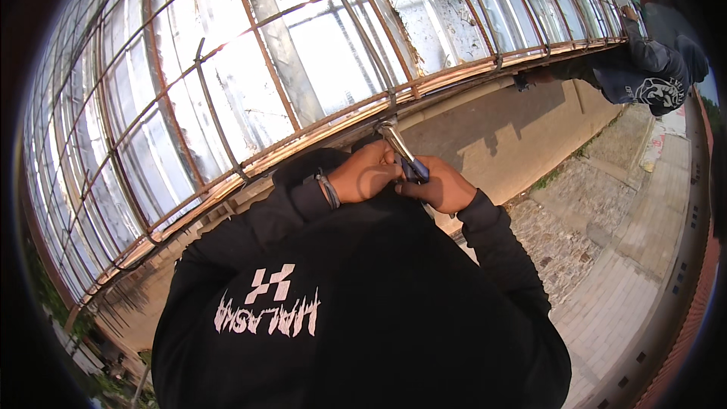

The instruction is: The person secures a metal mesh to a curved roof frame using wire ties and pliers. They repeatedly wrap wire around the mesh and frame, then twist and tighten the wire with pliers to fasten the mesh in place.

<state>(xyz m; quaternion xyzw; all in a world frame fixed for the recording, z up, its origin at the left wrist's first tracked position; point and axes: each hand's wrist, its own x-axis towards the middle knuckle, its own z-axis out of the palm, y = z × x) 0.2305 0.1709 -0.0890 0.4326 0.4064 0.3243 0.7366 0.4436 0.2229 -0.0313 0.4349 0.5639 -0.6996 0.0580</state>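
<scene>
A pair of metal pincers [395,138] with dark blue handles is held up against the edge of the rebar grid [261,24], its jaws at the rim below a bar. My right hand [443,184] wraps round the handles. Beside it my left hand [366,173] is closed, fingers curled against the handles from the left; its fingertips are partly hidden. Whether a wire sits in the jaws is too small to tell.
Shiny corrugated metal sheets [318,53] lie under the rusty bars, and upright bar ends stick up along the edge. Below that edge runs a tan wall [522,125], with a paved path [617,284] beneath. Another person [644,68] works at the far right.
</scene>
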